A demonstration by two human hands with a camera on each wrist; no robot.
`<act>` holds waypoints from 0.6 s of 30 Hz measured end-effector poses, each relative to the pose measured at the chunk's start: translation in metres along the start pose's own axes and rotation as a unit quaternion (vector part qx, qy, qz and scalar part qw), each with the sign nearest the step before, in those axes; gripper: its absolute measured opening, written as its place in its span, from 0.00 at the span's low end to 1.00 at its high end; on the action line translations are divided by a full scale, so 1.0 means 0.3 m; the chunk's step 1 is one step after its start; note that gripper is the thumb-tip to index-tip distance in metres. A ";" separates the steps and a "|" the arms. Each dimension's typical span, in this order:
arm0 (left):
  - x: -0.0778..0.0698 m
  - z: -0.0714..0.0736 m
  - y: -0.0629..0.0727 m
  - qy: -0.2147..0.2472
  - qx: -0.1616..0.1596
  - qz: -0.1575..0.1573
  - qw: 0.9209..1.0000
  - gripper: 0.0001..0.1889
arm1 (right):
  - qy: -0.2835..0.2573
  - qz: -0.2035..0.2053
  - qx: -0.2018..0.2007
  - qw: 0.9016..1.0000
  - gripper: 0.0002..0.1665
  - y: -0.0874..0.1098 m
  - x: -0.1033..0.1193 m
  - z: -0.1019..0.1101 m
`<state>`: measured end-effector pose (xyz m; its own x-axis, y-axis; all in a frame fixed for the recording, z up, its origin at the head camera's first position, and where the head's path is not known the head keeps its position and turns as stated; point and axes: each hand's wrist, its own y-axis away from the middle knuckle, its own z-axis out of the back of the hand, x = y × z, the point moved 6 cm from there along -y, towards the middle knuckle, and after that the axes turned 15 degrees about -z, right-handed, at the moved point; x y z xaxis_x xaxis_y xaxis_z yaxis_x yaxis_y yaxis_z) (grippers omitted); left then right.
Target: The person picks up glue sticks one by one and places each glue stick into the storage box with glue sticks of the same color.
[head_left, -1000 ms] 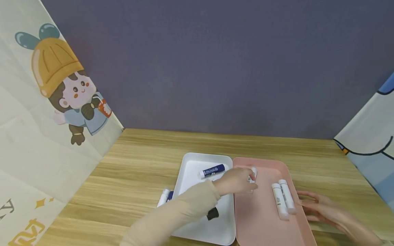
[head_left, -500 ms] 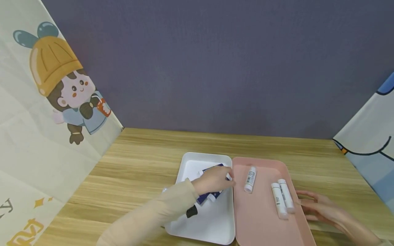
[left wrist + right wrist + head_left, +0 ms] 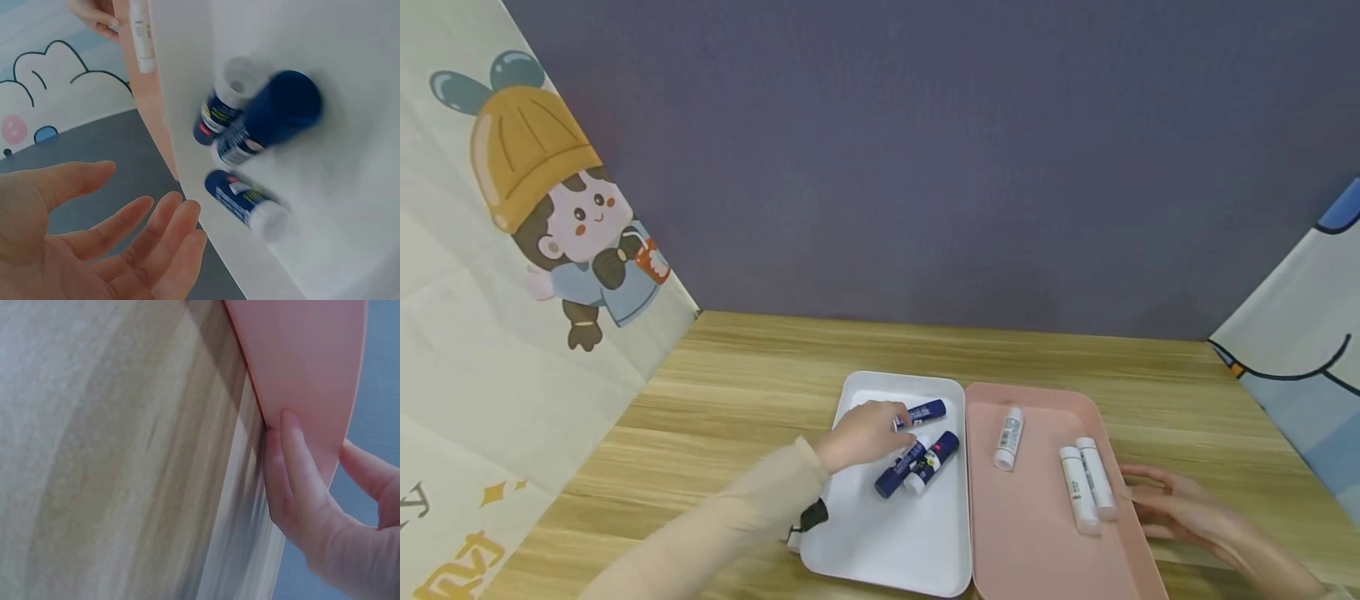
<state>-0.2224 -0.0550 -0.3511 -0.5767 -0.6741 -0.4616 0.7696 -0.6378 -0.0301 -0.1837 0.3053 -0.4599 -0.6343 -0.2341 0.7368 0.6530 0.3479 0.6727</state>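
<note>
My left hand (image 3: pixel 865 432) hovers over the white tray (image 3: pixel 910 554), fingers parted and holding nothing, as the left wrist view also shows. Near its fingertips lie three dark blue glue sticks with white ends: one (image 3: pixel 927 410) at the back and two side by side, the left one (image 3: pixel 895 477) and the right one (image 3: pixel 942 450). In the pink tray (image 3: pixel 1022 542) a white glue stick (image 3: pixel 1010 437) lies at the back left, and two more (image 3: pixel 1079 492) lie together near the right wall. My right hand (image 3: pixel 1183 504) rests its fingers against that tray's outer wall, thumb at the rim (image 3: pixel 357 387).
The two trays stand edge to edge on a wooden table (image 3: pixel 760 375). A dark blue-grey panel (image 3: pixel 880 167) rises behind it. Printed cloths hang on the left (image 3: pixel 475 375) and on the right.
My left hand has let go of the white glue stick in the pink tray and moved left over the white tray, uncovering the blue glue sticks. My right hand stays at the pink tray's side.
</note>
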 end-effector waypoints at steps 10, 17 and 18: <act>0.082 0.043 0.070 0.020 -0.021 0.028 0.999 0.13 | 0.024 0.001 -0.007 1.000 0.39 0.003 0.005 -0.006; 0.148 0.061 0.139 0.037 -0.032 0.074 0.996 0.12 | 0.009 0.002 0.000 1.000 0.36 -0.004 0.007 -0.005; 0.158 0.061 0.150 0.039 -0.033 0.081 0.995 0.12 | 0.005 0.002 0.001 1.000 0.35 -0.005 0.007 -0.005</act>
<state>-0.2201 -0.1224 -0.3581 -0.4222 -0.7339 -0.5322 0.8688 -0.4951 -0.0065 -0.1855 0.3029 -0.4593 -0.6276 -0.2407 0.7404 0.6551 0.3505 0.6693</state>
